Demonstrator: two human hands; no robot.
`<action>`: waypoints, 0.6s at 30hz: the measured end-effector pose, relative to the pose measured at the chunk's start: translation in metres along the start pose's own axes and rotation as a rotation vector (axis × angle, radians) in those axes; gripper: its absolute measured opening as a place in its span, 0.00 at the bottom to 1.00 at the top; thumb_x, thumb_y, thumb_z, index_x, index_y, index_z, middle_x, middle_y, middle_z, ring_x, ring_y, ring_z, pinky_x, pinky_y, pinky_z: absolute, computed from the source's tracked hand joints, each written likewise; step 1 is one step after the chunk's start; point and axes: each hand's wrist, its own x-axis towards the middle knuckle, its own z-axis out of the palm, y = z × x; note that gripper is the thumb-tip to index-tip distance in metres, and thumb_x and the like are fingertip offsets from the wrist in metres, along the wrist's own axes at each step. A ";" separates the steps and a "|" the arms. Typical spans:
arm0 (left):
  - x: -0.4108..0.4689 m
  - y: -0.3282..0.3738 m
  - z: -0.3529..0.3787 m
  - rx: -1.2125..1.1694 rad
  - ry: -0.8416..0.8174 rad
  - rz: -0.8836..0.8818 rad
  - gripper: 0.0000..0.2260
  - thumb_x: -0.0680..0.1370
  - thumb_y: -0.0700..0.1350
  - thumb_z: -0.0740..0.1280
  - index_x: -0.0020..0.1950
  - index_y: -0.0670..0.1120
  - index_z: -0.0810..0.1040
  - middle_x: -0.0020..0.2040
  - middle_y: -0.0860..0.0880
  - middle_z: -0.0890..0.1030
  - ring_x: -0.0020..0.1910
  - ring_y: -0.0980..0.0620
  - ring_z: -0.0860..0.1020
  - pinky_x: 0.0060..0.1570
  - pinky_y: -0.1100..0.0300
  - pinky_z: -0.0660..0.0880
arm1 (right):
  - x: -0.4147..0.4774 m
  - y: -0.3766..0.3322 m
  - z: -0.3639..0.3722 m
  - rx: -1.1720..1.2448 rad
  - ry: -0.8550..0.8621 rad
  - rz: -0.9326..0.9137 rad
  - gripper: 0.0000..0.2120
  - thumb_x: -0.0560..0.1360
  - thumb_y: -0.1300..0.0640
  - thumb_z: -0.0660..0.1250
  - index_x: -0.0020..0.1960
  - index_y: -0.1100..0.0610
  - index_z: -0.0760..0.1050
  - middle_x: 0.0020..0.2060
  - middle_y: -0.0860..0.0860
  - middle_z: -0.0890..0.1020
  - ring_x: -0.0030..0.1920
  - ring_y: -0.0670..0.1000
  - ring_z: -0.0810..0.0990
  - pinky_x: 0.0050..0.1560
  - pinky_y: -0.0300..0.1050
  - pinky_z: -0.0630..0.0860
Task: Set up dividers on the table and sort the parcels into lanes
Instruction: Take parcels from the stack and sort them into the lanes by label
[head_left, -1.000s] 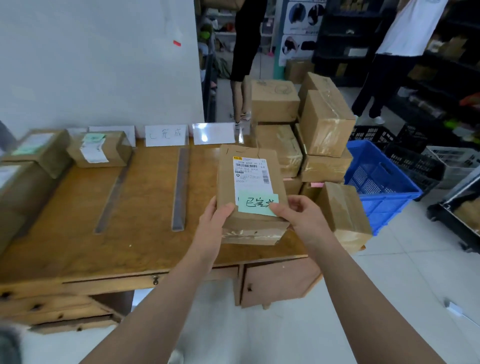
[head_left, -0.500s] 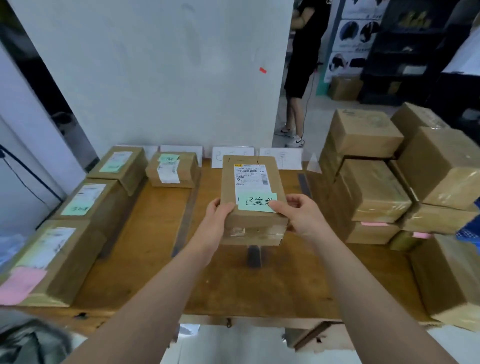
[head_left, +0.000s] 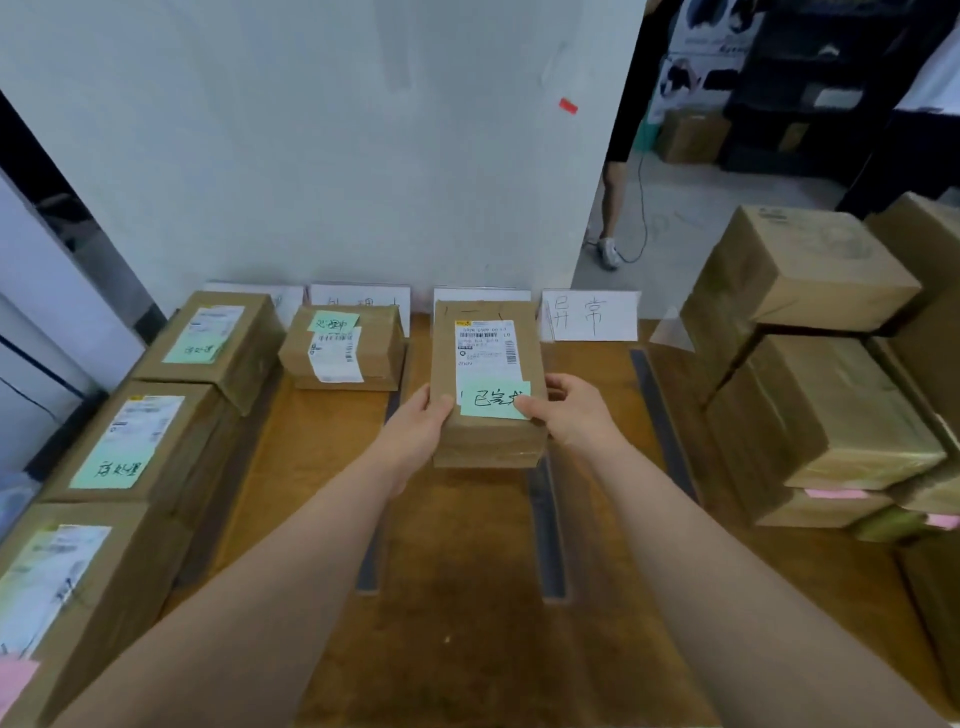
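I hold a brown parcel (head_left: 488, 436) with a white shipping label and a green sticky note over the third lane of the wooden table (head_left: 467, 649). My left hand (head_left: 415, 431) grips its left side and my right hand (head_left: 571, 415) its right side. Dark divider strips (head_left: 545, 530) (head_left: 660, 415) lie lengthwise on the table; another strip (head_left: 370, 566) is partly hidden by my left arm. In the second lane rests a small parcel (head_left: 345, 348) with a green note. The leftmost lane holds three parcels (head_left: 213, 343) (head_left: 135, 441) (head_left: 62, 587) with notes.
White lane signs (head_left: 589, 316) stand along the back wall. A stack of brown boxes (head_left: 821, 374) crowds the table's right end. A person's legs (head_left: 613, 208) show beyond the wall at the right, near dark shelving.
My view has swung left from the box stack to the lanes. The parcel in both hands has moved forward over the third lane, closer to the signs.
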 end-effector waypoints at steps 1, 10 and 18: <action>0.010 0.001 0.000 0.006 0.005 -0.010 0.19 0.83 0.55 0.55 0.75 0.55 0.66 0.63 0.53 0.77 0.60 0.50 0.76 0.61 0.48 0.75 | 0.012 0.001 0.001 -0.007 -0.004 0.009 0.20 0.74 0.59 0.72 0.63 0.55 0.72 0.50 0.46 0.80 0.48 0.45 0.80 0.48 0.43 0.82; 0.096 0.000 0.013 0.035 0.080 -0.116 0.20 0.84 0.50 0.56 0.76 0.53 0.63 0.66 0.50 0.76 0.62 0.47 0.74 0.62 0.43 0.75 | 0.112 0.018 0.011 -0.055 -0.031 0.101 0.17 0.73 0.59 0.73 0.60 0.54 0.72 0.55 0.50 0.81 0.49 0.47 0.81 0.45 0.41 0.82; 0.143 -0.010 0.022 0.010 0.103 -0.169 0.17 0.84 0.47 0.56 0.74 0.51 0.65 0.64 0.48 0.77 0.61 0.47 0.76 0.59 0.45 0.78 | 0.163 0.037 0.021 -0.094 -0.033 0.125 0.20 0.73 0.59 0.72 0.62 0.57 0.71 0.58 0.53 0.81 0.52 0.49 0.80 0.43 0.39 0.80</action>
